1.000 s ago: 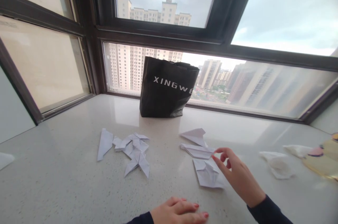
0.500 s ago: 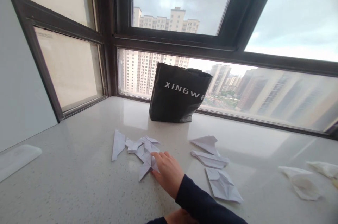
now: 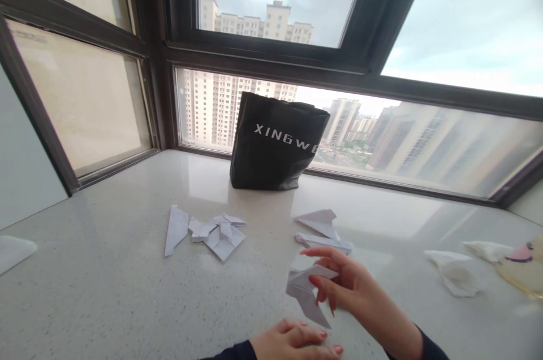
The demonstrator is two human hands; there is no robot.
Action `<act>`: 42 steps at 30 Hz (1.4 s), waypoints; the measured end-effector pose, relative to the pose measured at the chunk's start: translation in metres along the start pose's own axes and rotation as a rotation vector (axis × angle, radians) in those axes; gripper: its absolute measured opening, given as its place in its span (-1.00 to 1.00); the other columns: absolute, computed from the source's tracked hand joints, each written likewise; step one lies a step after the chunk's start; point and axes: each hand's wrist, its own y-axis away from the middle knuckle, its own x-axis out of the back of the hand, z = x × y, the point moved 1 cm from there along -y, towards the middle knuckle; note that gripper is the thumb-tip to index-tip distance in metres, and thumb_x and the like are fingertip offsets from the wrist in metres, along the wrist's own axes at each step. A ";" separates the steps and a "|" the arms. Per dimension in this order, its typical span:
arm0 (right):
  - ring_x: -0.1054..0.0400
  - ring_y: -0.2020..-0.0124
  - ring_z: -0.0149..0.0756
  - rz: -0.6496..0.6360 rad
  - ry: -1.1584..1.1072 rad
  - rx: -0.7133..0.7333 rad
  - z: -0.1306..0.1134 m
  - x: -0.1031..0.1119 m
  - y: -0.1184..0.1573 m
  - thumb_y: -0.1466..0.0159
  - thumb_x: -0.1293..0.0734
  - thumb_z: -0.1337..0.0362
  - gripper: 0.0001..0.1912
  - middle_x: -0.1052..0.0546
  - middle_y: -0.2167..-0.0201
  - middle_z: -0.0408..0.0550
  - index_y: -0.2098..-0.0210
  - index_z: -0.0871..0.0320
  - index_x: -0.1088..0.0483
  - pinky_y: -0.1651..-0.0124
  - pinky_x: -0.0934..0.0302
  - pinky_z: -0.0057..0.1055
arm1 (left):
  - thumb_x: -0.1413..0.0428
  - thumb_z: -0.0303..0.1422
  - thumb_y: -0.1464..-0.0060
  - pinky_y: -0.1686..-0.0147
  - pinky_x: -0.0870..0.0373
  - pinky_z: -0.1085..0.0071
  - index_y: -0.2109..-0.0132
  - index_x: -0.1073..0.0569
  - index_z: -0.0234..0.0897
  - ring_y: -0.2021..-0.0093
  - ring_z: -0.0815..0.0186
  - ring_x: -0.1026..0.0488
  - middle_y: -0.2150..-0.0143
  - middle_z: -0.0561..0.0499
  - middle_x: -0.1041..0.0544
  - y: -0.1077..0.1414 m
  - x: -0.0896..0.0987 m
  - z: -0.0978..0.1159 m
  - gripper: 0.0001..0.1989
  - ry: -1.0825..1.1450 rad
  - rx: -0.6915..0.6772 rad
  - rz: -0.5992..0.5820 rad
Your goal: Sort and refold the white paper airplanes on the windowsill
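My right hand (image 3: pixel 354 286) holds a folded white paper piece (image 3: pixel 306 291) between thumb and fingers, just above the counter at the lower centre. My left hand (image 3: pixel 294 342) lies flat at the bottom edge with its fingers spread, holding nothing. Beyond my right hand lie a pointed folded paper (image 3: pixel 320 222) and a long narrow one (image 3: pixel 324 242), partly behind my fingers. On the left are a flat folded paper (image 3: pixel 176 230) and a small overlapping group of folded papers (image 3: pixel 224 240). Part of the area under my right hand is hidden.
A black bag (image 3: pixel 275 148) with white letters stands at the back by the window. Crumpled white tissues (image 3: pixel 456 274) and a yellowish item with a pink patch (image 3: pixel 524 264) lie at the right. A white object (image 3: pixel 14 252) rests at the left edge.
My right hand has moved right from the left-hand paper group, carrying a folded piece. My left hand has come further into view. The camera view has shifted slightly.
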 end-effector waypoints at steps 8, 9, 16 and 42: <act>-0.32 0.49 -0.36 0.165 0.097 -0.038 -0.003 0.058 0.044 0.00 -0.35 0.15 -0.68 -0.34 0.47 -0.18 0.27 0.10 -0.29 0.44 -0.27 -0.41 | 0.21 -0.23 -0.24 0.15 -0.22 0.59 -0.07 -0.20 0.03 -0.05 0.52 -0.21 -0.11 0.38 -0.25 -0.002 0.011 -0.001 -0.70 0.015 0.019 -0.031; -0.30 0.53 -0.39 0.133 0.079 -0.056 -0.002 0.061 0.046 0.00 -0.35 0.17 -0.67 -0.32 0.46 -0.19 0.25 0.09 -0.27 0.47 -0.27 -0.43 | 0.23 -0.23 -0.24 0.17 -0.23 0.58 -0.08 -0.21 0.03 -0.05 0.50 -0.22 -0.11 0.37 -0.25 -0.004 0.014 -0.002 -0.70 0.023 0.009 -0.056; -0.32 0.51 -0.44 -0.186 0.429 -0.165 0.026 0.050 0.057 0.12 -0.21 0.55 -0.37 -0.41 0.42 -0.21 0.05 0.01 -0.19 0.42 -0.22 -0.52 | 0.29 -0.29 -0.26 0.20 -0.24 0.54 -0.06 -0.23 -0.04 -0.01 0.45 -0.27 -0.07 0.29 -0.33 -0.016 0.028 -0.006 -0.68 0.107 -0.028 -0.144; -0.27 0.39 -0.25 -0.116 1.407 0.583 -0.039 -0.063 -0.021 -0.11 -0.24 0.44 -0.90 -0.42 0.43 -0.06 0.36 0.18 -0.31 0.37 -0.10 -0.34 | 0.11 -0.27 -0.18 0.33 -0.30 0.57 0.18 -0.35 -0.26 0.28 0.42 -0.37 0.30 0.08 -0.47 -0.003 -0.016 -0.001 -0.79 -0.012 0.070 -0.049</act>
